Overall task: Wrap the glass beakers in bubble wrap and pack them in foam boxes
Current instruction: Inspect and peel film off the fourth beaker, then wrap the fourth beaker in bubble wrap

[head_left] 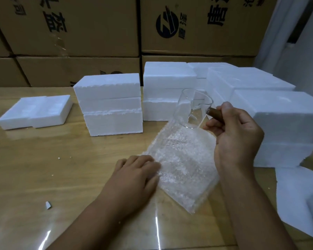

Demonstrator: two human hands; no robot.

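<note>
fingers (213, 126): right hand (238, 134) grips clear glass beaker (189, 110) (tilted) | left hand (134, 175) flat on bumpy bubble wrap (184, 159)

Big brown cardboard boxes (98, 24) with black writing are piled up behind the wooden table (43, 168), a small white scrap (47, 205) and tiny white crumbs (59, 158) lie on the table, and a white sheet (293, 199) lies at its right end.

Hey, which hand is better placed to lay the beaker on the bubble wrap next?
Right. The right hand already grips the tilted beaker over the far end of the bubble wrap; the left hand lies flat on its near edge, likely steadying it.
</note>
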